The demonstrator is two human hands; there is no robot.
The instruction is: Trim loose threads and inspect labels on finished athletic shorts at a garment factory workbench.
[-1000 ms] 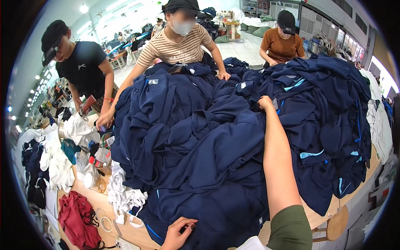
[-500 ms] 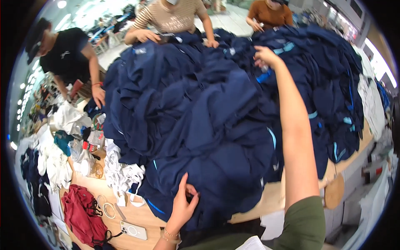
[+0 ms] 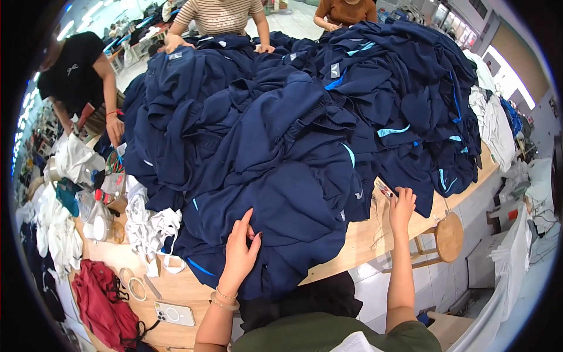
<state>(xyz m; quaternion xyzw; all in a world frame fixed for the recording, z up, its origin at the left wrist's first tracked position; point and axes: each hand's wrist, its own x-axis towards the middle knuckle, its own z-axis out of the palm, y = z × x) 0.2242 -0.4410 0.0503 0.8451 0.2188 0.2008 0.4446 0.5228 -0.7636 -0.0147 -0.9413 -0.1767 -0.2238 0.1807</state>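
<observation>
1. The left hand [image 3: 239,242] rests on the near part of the navy clothes [image 3: 258,141], thumb and fingers partly spread.
2. The right hand [image 3: 402,207] is closed on a small tool [image 3: 384,189], just right of the navy clothes.
3. The navy clothes lie heaped across the table [image 3: 366,237].
4. Near left, a phone [image 3: 175,314] lies just right of a red bag [image 3: 101,304].

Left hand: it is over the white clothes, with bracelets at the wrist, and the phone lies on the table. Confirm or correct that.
Wrong on the clothes: the head view shows the left hand over navy clothes, not white ones. The bracelets are at the wrist, and the phone lies on the table.
</observation>
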